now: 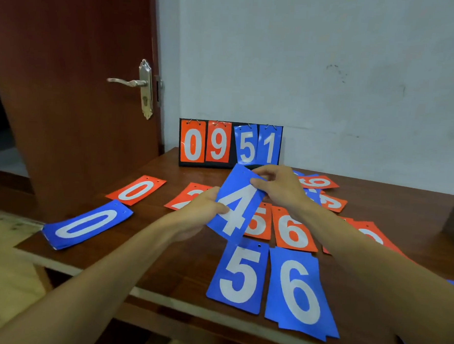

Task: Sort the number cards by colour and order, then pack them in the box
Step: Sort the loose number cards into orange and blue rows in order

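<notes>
While left hand (pixel 197 212) and right hand (pixel 278 187) pinch the tilted blue 4 card's (pixel 234 212) edges, the blue 5 card (pixel 240 276) lies just beneath. Its slot likely sits leftward.

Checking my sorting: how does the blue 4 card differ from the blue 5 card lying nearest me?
The blue 4 card is held above the table, pinched by the left hand and right hand; the blue 5 card lies flat, untouched. The 4 leans rightward; the 5 sits nearly straight. Both are blue with white digits.
</notes>
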`<control>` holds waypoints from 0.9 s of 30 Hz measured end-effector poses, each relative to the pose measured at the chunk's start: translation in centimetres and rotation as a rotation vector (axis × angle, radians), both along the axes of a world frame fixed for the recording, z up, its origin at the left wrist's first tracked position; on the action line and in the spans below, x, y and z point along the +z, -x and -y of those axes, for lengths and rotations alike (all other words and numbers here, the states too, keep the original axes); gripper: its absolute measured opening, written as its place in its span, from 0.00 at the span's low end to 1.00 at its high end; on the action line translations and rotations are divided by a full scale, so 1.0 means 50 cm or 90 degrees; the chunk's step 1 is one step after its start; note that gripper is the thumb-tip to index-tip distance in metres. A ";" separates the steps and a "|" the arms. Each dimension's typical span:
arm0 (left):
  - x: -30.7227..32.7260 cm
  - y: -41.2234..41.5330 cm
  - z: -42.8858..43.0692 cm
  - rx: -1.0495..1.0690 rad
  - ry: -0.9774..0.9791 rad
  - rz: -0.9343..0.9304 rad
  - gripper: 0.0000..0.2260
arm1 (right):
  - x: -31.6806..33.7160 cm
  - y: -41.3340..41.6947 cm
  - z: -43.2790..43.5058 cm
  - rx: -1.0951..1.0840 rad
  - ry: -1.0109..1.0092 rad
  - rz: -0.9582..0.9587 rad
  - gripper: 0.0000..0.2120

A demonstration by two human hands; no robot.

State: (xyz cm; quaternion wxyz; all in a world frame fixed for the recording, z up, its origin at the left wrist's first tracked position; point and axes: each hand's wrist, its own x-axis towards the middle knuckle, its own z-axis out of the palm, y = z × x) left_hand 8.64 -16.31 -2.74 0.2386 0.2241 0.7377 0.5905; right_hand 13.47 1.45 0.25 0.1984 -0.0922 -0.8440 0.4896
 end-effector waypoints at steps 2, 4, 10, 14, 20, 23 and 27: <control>-0.004 0.003 0.024 0.022 0.025 0.008 0.14 | -0.004 0.006 0.011 0.031 -0.041 0.030 0.08; -0.011 0.005 0.056 0.043 0.055 0.003 0.16 | -0.015 0.012 0.032 0.065 -0.073 0.056 0.07; -0.043 0.005 0.152 0.024 0.306 -0.172 0.20 | -0.080 0.027 0.116 0.125 -0.296 0.104 0.11; -0.058 -0.006 0.161 0.011 0.396 -0.288 0.21 | -0.106 0.027 0.136 0.119 -0.391 0.103 0.11; -0.044 -0.001 0.133 0.092 0.425 -0.404 0.30 | -0.108 0.027 0.134 0.125 -0.525 0.117 0.17; -0.030 0.015 0.094 0.114 0.314 -0.433 0.22 | -0.094 0.031 0.101 0.097 -0.516 0.080 0.15; -0.015 0.043 0.005 0.060 0.252 -0.479 0.11 | -0.060 0.030 -0.018 0.024 -0.471 0.066 0.04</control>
